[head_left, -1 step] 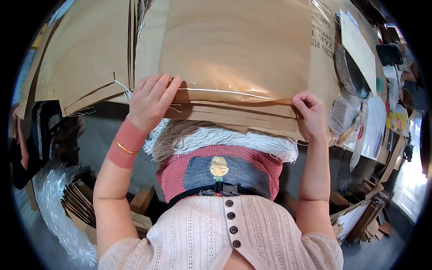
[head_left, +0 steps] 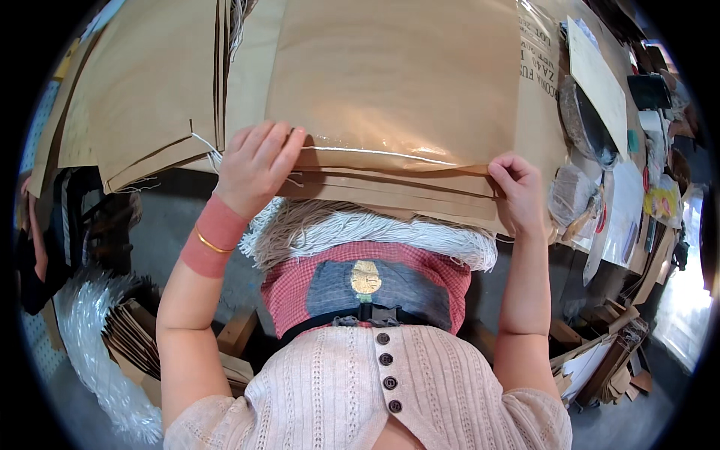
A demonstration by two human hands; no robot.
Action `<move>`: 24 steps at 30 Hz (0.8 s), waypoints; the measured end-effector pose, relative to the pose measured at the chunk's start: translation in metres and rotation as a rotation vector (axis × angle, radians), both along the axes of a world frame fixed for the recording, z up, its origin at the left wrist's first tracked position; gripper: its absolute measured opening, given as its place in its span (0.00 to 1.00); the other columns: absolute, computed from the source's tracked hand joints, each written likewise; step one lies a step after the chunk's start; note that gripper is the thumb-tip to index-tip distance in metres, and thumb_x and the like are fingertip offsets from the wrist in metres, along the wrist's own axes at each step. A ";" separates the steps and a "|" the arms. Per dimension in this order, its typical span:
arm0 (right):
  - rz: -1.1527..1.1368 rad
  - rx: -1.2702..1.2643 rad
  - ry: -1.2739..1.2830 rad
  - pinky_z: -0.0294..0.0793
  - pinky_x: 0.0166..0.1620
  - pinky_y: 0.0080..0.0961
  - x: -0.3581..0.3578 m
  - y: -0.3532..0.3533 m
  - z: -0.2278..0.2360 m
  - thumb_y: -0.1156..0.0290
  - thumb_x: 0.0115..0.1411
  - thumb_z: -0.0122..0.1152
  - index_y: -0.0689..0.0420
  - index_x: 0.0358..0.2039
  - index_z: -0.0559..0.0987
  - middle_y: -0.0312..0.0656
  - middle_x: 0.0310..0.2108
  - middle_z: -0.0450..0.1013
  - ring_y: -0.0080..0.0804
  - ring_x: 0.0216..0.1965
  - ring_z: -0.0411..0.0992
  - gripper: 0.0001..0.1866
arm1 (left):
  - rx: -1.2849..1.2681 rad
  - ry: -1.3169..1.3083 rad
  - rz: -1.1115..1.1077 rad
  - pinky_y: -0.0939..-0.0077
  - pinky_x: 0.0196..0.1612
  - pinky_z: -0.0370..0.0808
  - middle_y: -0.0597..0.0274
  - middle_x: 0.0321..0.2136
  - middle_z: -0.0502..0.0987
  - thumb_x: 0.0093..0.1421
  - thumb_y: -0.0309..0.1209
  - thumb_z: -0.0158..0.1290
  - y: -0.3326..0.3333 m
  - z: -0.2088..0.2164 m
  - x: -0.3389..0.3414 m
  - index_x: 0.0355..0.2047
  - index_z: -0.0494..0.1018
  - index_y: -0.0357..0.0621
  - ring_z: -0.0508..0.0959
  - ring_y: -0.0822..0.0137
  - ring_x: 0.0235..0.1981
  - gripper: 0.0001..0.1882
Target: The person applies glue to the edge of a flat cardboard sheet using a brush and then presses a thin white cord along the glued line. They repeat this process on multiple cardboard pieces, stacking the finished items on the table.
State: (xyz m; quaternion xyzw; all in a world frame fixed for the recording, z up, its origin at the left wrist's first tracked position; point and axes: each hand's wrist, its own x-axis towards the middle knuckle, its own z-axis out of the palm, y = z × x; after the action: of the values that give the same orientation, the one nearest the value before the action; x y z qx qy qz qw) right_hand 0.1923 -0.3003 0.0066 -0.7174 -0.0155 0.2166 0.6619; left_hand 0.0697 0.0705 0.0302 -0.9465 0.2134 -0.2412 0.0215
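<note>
From my seat I watch two bare hands at the near edge of a stack of brown paper. The left hand [head_left: 259, 161] has its fingers side by side and bent over the left end of the fold; its thumb side is hidden, so I cannot tell whether it pinches. The right hand [head_left: 517, 191] pinches the right end of the fold between thumb and forefinger. The top paper [head_left: 397, 82] lies flat beyond and between both hands, with a glossy strip along its near edge. I see a white cord [head_left: 390, 154] running along that edge from the left hand toward the right, stopping short of the right fingertips. On the nearer side of the hands, below the paper's edge, a thick bundle of pale yarn [head_left: 375, 232] lies over a red checked apron [head_left: 285, 292]. I have a pink band [head_left: 214, 232] and a thin bracelet [head_left: 212, 244] on the left wrist. Left of that hand sits another pile [head_left: 142, 90] of brown paper, with loose threads at its near end. Right of the right hand I find a clear plastic bag [head_left: 570, 191] and a knife [head_left: 598, 240], its blade toward the apron side
</note>
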 end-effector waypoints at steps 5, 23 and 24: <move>0.005 0.024 -0.034 0.60 0.25 0.13 -0.002 0.000 -0.003 0.76 0.57 0.60 0.61 0.27 0.76 0.30 0.21 0.68 0.14 0.22 0.63 0.03 | 0.087 -0.093 -0.183 0.71 0.39 0.72 0.59 0.34 0.73 0.48 0.26 0.53 -0.004 -0.004 0.005 0.38 0.73 0.39 0.74 0.63 0.38 0.15; 0.100 -1.029 -0.825 0.72 0.32 0.31 -0.004 0.016 -0.011 0.69 0.53 0.62 0.55 0.38 0.76 0.42 0.29 0.71 0.38 0.28 0.71 0.12 | -0.326 0.361 0.640 0.62 0.32 0.71 0.51 0.28 0.75 0.55 0.26 0.54 -0.031 -0.013 0.016 0.34 0.70 0.37 0.75 0.51 0.29 0.08; 0.012 -1.078 -0.910 0.71 0.35 0.32 -0.007 0.021 -0.011 0.69 0.53 0.62 0.55 0.41 0.75 0.42 0.33 0.71 0.39 0.32 0.71 0.14 | -0.251 0.293 0.690 0.60 0.34 0.71 0.51 0.30 0.75 0.55 0.26 0.53 -0.037 -0.011 0.014 0.36 0.70 0.38 0.75 0.51 0.31 0.09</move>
State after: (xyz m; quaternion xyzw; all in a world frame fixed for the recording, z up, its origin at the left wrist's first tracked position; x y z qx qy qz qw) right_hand 0.1851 -0.2797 -0.0043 -0.9647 -0.1850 -0.1238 0.1407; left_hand 0.0837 0.0336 0.0195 -0.9823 -0.1474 -0.1063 -0.0453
